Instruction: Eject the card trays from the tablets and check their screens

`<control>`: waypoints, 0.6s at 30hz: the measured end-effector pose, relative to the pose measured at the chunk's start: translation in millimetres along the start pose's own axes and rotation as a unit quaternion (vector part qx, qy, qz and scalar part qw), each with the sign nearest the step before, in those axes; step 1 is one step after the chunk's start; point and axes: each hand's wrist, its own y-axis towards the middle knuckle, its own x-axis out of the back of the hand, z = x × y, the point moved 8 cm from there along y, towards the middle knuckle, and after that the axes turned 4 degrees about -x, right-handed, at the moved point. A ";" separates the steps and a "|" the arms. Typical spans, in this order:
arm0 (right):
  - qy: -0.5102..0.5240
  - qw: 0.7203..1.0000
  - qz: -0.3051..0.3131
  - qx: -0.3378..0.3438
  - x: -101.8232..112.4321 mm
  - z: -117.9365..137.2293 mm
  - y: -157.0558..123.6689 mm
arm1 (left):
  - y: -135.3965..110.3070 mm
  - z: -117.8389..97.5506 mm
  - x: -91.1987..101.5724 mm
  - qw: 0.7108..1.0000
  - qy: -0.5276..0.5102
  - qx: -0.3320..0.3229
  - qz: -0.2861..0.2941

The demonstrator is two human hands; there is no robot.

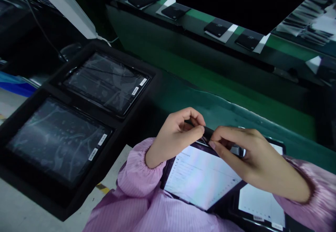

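A tablet [202, 176] with a lit white screen leans tilted against my lap. At its upper edge my left hand [178, 134] is closed, thumb and forefinger pinched together. Close beside it my right hand [244, 151] is closed in a pinch as well. Between the two sets of fingertips shows a small dark strip [208, 132]; I cannot make out whether it is separate from the tablet. Under my right forearm lies a second lit tablet [262, 204], partly hidden, with small white labels on its lower edge.
To the left a black foam tray [126, 127] holds two dark-screened tablets [105, 81] with white labels. Beyond the green table edge [231, 102] runs a conveyor with several dark flat devices [173, 12] on white sheets. A large black panel [236, 0] hangs above it.
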 end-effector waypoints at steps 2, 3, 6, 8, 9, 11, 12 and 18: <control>0.018 1.000 0.005 -0.012 -2.5 -3.1 2.8 | 0.9 2.7 4.7 1.000 -0.009 0.006 -0.001; 0.029 0.999 0.010 -0.023 -3.4 -6.1 4.1 | 0.8 7.1 6.0 0.999 -0.031 0.015 0.008; 0.063 0.996 -0.007 -0.059 9.9 -22.3 3.5 | -2.7 33.1 2.4 0.980 -0.171 0.062 0.075; 0.073 0.991 -0.083 -0.077 41.3 -42.1 -8.1 | -3.7 58.1 5.0 0.961 -0.250 0.103 0.060; 0.070 0.983 -0.137 -0.097 62.2 -57.2 -21.0 | -2.7 72.3 8.7 0.955 -0.265 0.130 0.026; 0.062 0.950 -0.257 -0.166 105.1 -96.3 -65.3 | 1.7 96.5 15.5 0.948 -0.246 0.192 -0.056; 0.063 0.925 -0.311 -0.211 122.4 -118.6 -96.3 | 5.3 104.0 15.3 0.944 -0.227 0.223 -0.081; 0.067 0.786 -0.444 -0.424 119.7 -229.8 -291.6 | 47.5 92.6 11.9 0.960 -0.029 0.228 -0.159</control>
